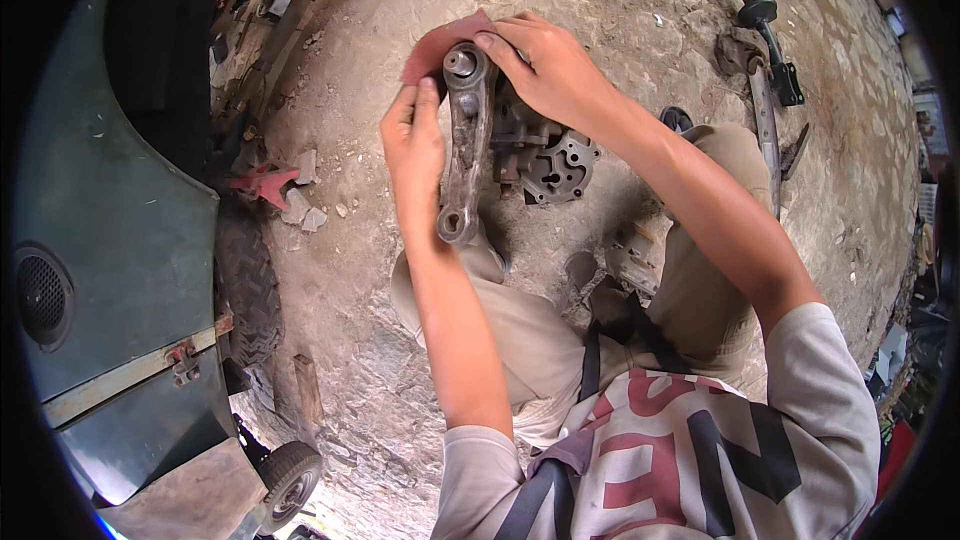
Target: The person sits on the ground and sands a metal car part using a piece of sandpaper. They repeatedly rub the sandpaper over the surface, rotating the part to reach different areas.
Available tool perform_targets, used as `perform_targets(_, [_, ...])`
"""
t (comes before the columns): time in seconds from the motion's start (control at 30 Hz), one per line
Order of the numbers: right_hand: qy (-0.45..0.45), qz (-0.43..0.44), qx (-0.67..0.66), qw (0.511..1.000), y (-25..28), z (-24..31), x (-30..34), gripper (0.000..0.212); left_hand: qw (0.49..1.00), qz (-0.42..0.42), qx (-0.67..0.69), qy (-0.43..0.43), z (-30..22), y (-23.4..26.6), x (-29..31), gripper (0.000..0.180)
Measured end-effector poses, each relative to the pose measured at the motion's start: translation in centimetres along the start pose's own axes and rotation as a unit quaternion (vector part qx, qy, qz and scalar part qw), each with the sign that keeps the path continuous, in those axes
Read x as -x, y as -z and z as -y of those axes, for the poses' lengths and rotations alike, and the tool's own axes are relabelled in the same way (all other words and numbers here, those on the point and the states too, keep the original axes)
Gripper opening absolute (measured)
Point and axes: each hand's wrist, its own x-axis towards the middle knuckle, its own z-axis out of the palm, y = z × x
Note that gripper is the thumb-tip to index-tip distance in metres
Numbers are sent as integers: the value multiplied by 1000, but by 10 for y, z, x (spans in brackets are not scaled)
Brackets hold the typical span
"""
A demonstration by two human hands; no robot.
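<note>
A strip of reddish sandpaper (437, 44) curves around the far end of a worn metal suspension arm (466, 145). My left hand (413, 140) pinches the strip's left end, beside the arm. At the other end, the fingers and thumb of my right hand (548, 65) are closed on the strip, just above the arm's round joint. The arm stands lengthwise before me, its near end a ring close to my left forearm and knee. What supports it is hidden. Partly behind it sits a grey metal casting (562, 172) with holes in its face.
A green vehicle body (130, 170) with a tyre (248, 285) fills the left side. A red metal piece (265, 183) and broken stones lie beside it. At the far right are a black shock absorber (772, 35) and a long metal bar (765, 125) on the rough floor.
</note>
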Motion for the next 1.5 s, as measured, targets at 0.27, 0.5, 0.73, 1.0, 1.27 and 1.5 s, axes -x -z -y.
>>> perform_targets(0.27, [-21,-1,-3,1000,1,3,0,25,997,5,-79,-7,7,3,-2,29])
perform_targets(0.5, [-36,10,-5,999,1,2,-1,23,999,-9,-47,-2,-6,-3,2,29])
perform_targets(0.73, [48,-20,-14,999,-1,-4,2,23,994,-6,109,19,-9,-9,5,48])
perform_targets(1.0, [4,-9,-1,1000,0,1,6,25,994,39,95,37,-14,-12,10,72])
perform_targets(1.27, [-41,1,-3,999,1,-3,9,28,988,43,146,39,-4,-11,5,72])
perform_targets(1.5, [-40,12,-23,999,3,5,6,30,986,23,149,69,-8,-16,-1,50])
